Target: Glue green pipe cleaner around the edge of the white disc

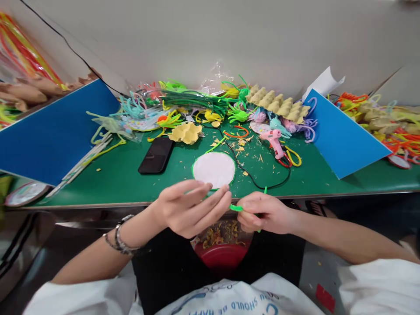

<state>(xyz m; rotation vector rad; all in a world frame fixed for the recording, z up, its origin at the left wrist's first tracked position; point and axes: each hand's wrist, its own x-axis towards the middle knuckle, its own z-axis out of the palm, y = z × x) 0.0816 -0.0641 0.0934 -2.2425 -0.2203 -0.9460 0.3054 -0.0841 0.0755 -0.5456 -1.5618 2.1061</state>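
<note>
A bright green pipe cleaner (236,208) is pinched in my right hand (264,212), just past the table's front edge. Its short ends stick out above and below the fingers, and one piece points left. My left hand (193,209) is beside it, fingers stretched out and slightly apart, fingertips close to the green piece. Whether they touch it I cannot tell. Behind my left fingertips lies a white oval disc (215,168) edged in green, its lower rim partly covered. From its top a green pipe cleaner stem (216,144) runs up along the table.
A black phone (156,155) lies left of the disc. A pink glue gun (274,142) with a black cord rests at right. Blue boards (349,135) flank a heap of pipe cleaners (197,100) and egg carton (278,104). Below is a red bin (225,253) with scraps.
</note>
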